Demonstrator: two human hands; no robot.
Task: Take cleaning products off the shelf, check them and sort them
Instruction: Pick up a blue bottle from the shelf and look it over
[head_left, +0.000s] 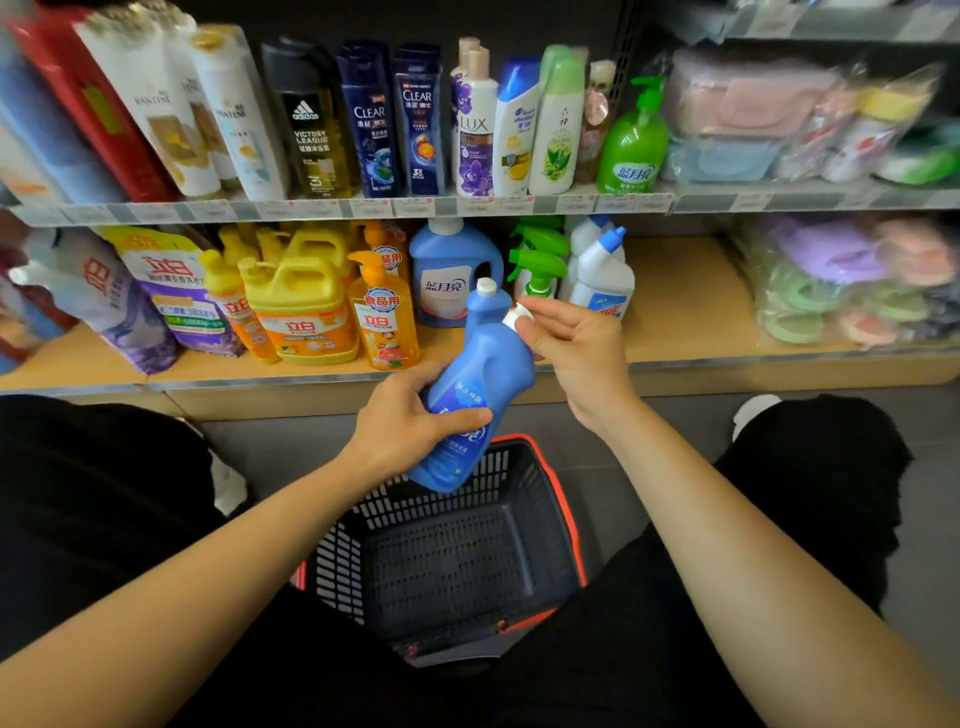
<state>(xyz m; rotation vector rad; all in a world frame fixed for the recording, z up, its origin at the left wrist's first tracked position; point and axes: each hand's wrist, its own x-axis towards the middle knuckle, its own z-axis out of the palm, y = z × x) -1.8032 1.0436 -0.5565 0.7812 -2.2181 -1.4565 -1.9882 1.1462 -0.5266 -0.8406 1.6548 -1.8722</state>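
My left hand (410, 421) grips the lower body of a blue detergent bottle (485, 358) and holds it tilted above the basket (563, 499). The bottle's white-topped neck (487, 287) points up toward the lower shelf. My right hand (571, 343) is at the bottle's upper right side, its fingertips pinching a small white cap (519, 316) beside the neck. Whether the cap is joined to the bottle I cannot tell.
The dark mesh basket with a red rim sits on the floor between my knees and holds nothing. The lower shelf (675, 291) carries yellow dish soap jugs (304, 306), a blue detergent jug (447, 275), green spray bottles (537, 260) and white toilet cleaner bottles (605, 275). Shampoo bottles (415, 119) line the upper shelf.
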